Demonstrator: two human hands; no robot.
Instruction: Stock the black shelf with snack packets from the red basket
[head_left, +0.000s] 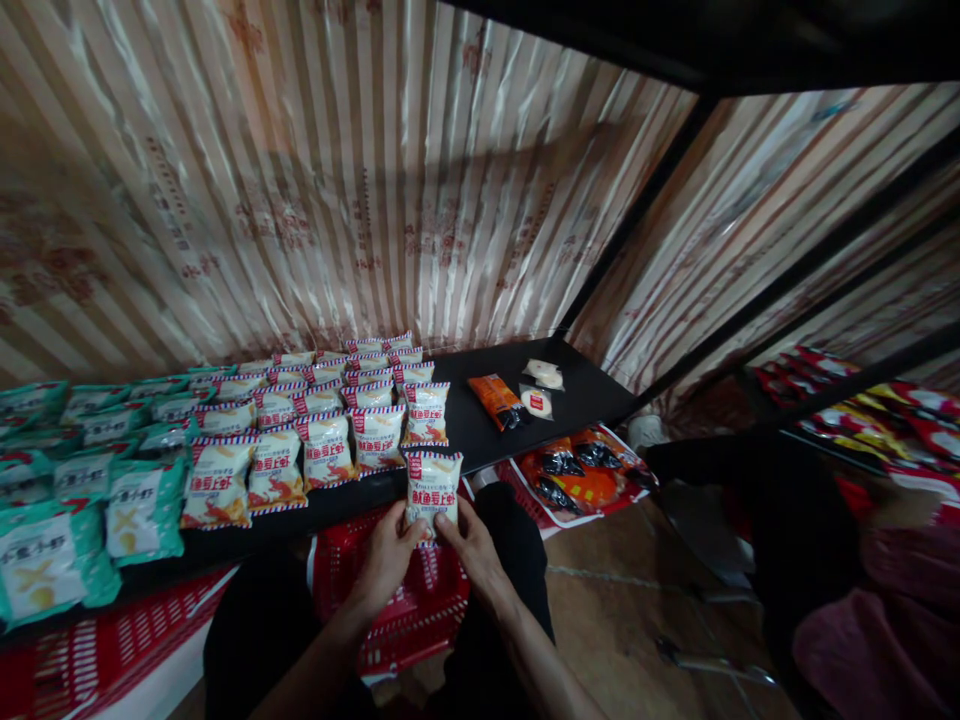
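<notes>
Between my two hands is a white snack bag with red lettering and a striped top edge, held upright at the front of the black shelf. My left hand grips its lower left side, and my right hand its lower right side, thumbs on the front. Just behind it stands a matching snack bag, at the right end of several rows of the same kind. Below my hands, between my knees, sits a red plastic basket with slotted walls.
Green snack bags fill the shelf's left part. Toward the right of the black shelf lie an orange packet and two small white packets. Orange bags lie in a container below. A person sits at right. Striped curtain hangs behind.
</notes>
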